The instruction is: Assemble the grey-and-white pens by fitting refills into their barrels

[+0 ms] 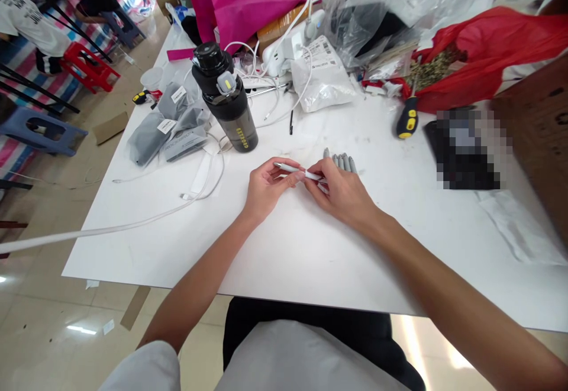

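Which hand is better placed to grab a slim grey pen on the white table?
The right hand, probably: it lies beside the slim grey pens, while the left hand sits farther off, pinching the slim white pen.

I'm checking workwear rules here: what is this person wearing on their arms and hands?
Both the left hand and right hand are bare, ungloved, with no watch or bracelet showing. A short pale grey-white sleeve covers the left upper arm; no right sleeve shows.
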Demonstrator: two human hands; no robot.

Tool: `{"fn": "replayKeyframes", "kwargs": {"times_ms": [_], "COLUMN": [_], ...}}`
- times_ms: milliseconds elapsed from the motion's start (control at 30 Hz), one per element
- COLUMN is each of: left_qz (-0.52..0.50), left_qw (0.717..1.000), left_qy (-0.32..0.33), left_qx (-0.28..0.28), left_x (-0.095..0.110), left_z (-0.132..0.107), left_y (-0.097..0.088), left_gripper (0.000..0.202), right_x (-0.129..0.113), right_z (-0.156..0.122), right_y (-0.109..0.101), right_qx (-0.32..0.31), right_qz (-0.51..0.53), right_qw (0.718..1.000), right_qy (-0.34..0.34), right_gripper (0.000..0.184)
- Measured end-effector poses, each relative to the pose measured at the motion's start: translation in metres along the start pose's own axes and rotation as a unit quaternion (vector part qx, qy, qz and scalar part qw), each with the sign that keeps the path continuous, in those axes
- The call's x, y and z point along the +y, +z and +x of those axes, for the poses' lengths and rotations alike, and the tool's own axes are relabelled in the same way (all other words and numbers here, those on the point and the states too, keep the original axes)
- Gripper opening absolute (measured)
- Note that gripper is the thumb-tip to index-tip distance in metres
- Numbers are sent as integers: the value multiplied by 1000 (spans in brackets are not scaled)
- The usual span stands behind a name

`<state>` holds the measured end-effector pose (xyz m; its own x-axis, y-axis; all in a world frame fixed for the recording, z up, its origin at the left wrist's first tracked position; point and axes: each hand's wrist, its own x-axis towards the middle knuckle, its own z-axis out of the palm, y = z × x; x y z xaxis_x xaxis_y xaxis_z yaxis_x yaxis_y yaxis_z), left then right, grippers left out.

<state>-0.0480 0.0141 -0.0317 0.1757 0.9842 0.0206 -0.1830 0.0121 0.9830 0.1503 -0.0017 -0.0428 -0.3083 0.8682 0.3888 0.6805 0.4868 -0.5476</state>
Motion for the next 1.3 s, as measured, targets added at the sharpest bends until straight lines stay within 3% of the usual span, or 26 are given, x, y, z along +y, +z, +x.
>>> {"fn": "replayKeyframes", "kwargs": {"times_ms": [200,433,633,800,1033,1300], "left_qz": [13,27,26,35,43,41], "left_qw": [1000,1000,999,999,999,999], "left_qy": [-2,9,18,16,16,15], "left_qx": [3,9,12,15,18,17], "left_x": [2,2,0,1,1,1], "left_z": [-1,-1,1,0,1,1], "left_y": [1,0,-2,-2,-2,-1], "left_gripper": [29,28,27,26,25,24], "right_x": [-1,-2,-4,-1,0,0], "right_z": [1,-1,2,1,3,2], "right_y": [-2,0,-2,0,-2,-3], "right_qx": [-11,14,5,18,-18,-17], "right_qz": [-40,26,-32,-4,-46,-33], "right_qw": [999,999,999,999,998,999], "right_qy": [-27,11,-35,-30,-37,-26], "right_gripper": [21,22,20,16,27,22]}}
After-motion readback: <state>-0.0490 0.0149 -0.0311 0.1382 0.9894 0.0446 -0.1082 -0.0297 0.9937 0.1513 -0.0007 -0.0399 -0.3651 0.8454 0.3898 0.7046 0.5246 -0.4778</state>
